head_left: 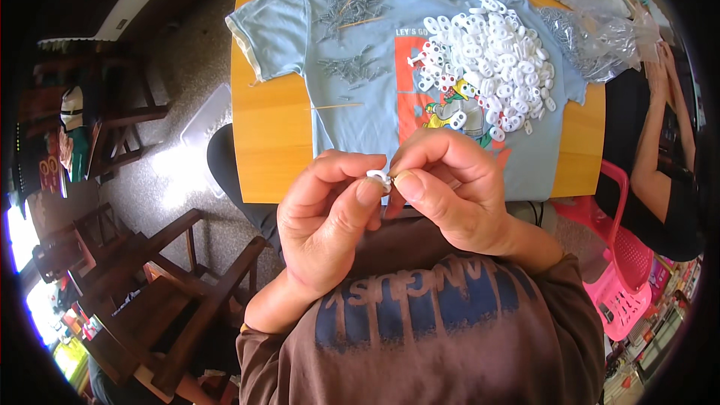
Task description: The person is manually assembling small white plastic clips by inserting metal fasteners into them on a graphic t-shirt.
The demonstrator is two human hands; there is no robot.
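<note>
My left hand pinches a small white plastic piece between thumb and fingertips, just off the table's near edge. From the right, my right hand meets it, thumb and forefinger pressed together at the piece's side. Whatever sits in that right pinch is too small to make out. Beyond my hands, a heap of white plastic two-hole pieces covers the right part of a light blue T-shirt spread flat. Two piles of small grey metal parts, perhaps springs, lie on its left: a far pile and a smaller pile.
Thin wooden sticks lie by the piles, one stick nearest me. A clear plastic bag rests at the wooden table's right. Another person's arm and a pink chair are further right. Dark wooden chairs stand left.
</note>
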